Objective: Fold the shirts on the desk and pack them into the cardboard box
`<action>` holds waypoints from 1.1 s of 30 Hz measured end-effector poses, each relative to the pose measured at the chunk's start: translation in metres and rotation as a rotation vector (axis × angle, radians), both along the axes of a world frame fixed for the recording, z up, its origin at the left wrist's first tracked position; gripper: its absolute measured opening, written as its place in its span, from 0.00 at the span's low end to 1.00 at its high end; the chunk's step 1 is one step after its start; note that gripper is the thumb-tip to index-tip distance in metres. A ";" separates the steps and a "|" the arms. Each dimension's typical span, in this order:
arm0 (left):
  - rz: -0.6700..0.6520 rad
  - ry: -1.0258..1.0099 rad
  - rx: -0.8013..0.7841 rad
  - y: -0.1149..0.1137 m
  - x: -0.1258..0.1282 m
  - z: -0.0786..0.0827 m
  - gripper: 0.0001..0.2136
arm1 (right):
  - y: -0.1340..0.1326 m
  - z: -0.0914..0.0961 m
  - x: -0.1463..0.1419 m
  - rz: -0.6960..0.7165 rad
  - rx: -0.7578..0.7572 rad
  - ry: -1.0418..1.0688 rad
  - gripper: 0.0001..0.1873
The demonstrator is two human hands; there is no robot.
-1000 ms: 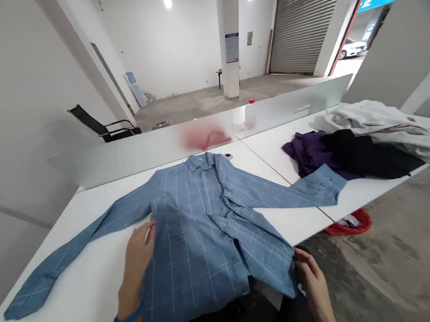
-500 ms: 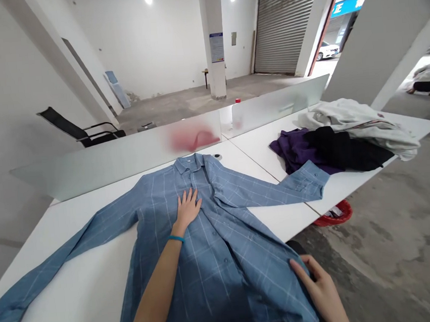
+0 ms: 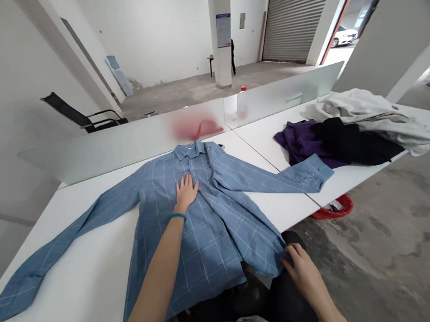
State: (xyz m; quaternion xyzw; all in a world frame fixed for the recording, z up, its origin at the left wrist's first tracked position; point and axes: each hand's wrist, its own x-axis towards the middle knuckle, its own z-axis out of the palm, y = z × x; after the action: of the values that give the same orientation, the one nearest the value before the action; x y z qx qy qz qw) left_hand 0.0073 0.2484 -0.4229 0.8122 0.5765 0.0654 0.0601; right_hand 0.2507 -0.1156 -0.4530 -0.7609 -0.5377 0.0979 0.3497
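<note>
Shirt of blue, white-checked cloth (image 3: 204,236) lies across the flat white table (image 3: 93,270), overhanging its near edge; the person's left hand (image 3: 187,193) spreads open on the chest, right hand (image 3: 301,268) pinching the near right hem.

A roller shutter (image 3: 298,18), concrete floor (image 3: 395,226) and frosted divider (image 3: 125,150) mark a sparse commercial workspace.

The left grip (image 3: 187,193), a bare hand, lies flat, palm down, fingers slightly spread, its bare forearm (image 3: 159,274) stretched forward; the right grip (image 3: 299,264), also bare, pinches thumb toward bent fingers.
</note>
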 end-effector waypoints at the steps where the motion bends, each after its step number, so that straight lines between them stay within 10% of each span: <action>1: 0.005 0.000 0.005 -0.003 -0.001 0.000 0.32 | -0.005 0.007 0.000 0.002 0.012 0.017 0.09; 8: -0.001 0.007 0.029 -0.011 -0.005 0.001 0.30 | -0.030 0.099 -0.024 0.420 -0.089 0.529 0.08; 13: -0.005 0.022 0.049 -0.013 -0.006 0.001 0.29 | -0.009 0.099 -0.058 0.898 -0.367 0.625 0.11; 15: -0.010 0.033 0.057 -0.014 -0.006 0.001 0.29 | 0.000 0.078 -0.059 0.783 -0.322 0.621 0.16; 21: 0.002 0.038 0.076 -0.016 -0.013 -0.001 0.29 | 0.020 0.017 -0.019 -0.129 0.141 0.357 0.16; 33: 0.138 0.067 0.098 -0.037 -0.117 0.004 0.27 | 0.083 0.019 0.067 -0.105 0.234 -0.262 0.16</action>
State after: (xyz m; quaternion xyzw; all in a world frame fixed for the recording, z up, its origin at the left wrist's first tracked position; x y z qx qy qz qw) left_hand -0.1096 0.2116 -0.4191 0.7743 0.6289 0.0703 -0.0035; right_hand 0.3178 -0.0328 -0.4340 -0.7484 -0.5459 -0.0837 0.3672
